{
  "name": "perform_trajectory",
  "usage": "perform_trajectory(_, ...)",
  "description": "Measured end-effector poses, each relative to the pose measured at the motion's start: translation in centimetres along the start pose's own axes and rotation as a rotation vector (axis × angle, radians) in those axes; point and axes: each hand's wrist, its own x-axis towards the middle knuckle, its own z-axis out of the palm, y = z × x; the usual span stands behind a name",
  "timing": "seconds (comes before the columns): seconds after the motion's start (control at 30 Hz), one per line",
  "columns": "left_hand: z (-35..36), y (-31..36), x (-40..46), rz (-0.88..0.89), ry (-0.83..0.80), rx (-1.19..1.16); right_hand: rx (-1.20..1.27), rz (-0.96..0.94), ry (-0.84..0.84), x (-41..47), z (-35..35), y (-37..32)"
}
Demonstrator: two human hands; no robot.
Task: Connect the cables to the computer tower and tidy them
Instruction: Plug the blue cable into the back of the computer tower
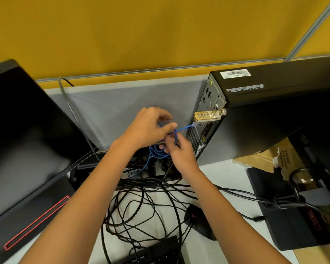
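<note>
Two hands, left hand [147, 128], right hand [179, 151], pinching blue cable [185, 127]

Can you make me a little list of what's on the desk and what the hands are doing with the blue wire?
left hand: pinches the blue network cable
right hand: grips the same cable lower down
cable plug: free, close to the tower's back
computer tower: upright, back panel facing the hands
combination lock: gold, on the tower's back
black cables: tangled on the desk
mouse: black, beside the tangle
monitor: at left, screen dark
</note>
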Motion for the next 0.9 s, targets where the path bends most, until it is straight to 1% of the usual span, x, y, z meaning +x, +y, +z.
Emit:
perform_trajectory(0.07, -0.3, -1.3, -1.4, -0.086, 0.036, -0.071, 0.081, 0.001, -0.015, -0.2, -0.4, -0.2)
perform_trajectory(0.13, 0.4, -1.5, -2.9, -0.112, 0.065, -0.144, 0.114, 0.014, -0.025, -0.2, -0.5, -0.3)
perform_trajectory(0.27, 1.9, -0.8, -5.1, -0.202, 0.295, -0.368, 0.076, 0.03, -0.026, -0.4, -0.5, -0.4)
perform_trajectory(0.3, 2.1, -0.7, -5.2, -0.231, 0.322, -0.444, 0.057, 0.03, -0.014, -0.4, -0.4, -0.3)
perform_trajectory(0.33, 2.2, -0.5, -5.1, -0.255, 0.318, -0.517, 0.036, 0.03, -0.003, -0.4, -0.4, -0.3)
perform_trajectory(0.43, 2.4, -0.5, -4.7, -0.295, 0.235, -0.653, -0.045, 0.04, 0.011, -0.3, -0.4, -0.4)
perform_trajectory(0.53, 2.8, -1.4, -4.6, -0.385, 0.235, -0.763, -0.085, 0.063, -0.013, -0.2, -0.6, 0.3)
perform_trajectory(0.6, 3.3, -1.8, -4.9, -0.47, 0.235, -0.813, 0.015, 0.112, -0.008, -0.1, -0.5, 0.9)
perform_trajectory(0.73, 4.7, -2.5, -5.1, -0.654, 0.186, -0.93, 0.414, 0.238, 0.024, 0.0, 0.2, 0.9)
perform_trajectory(0.83, 6.7, -2.8, -5.3, -0.741, 0.067, -0.903, 0.549, 0.251, 0.06, 0.3, 0.4, 0.8)
perform_trajectory(0.87, 7.5, -2.9, -5.4, -0.746, 0.028, -0.874, 0.579, 0.265, 0.062, 0.3, 0.5, 0.8)
perform_trajectory(0.9, 8.1, -3.0, -5.4, -0.721, 0.023, -0.802, 0.604, 0.28, 0.056, 0.4, 0.4, 0.7)
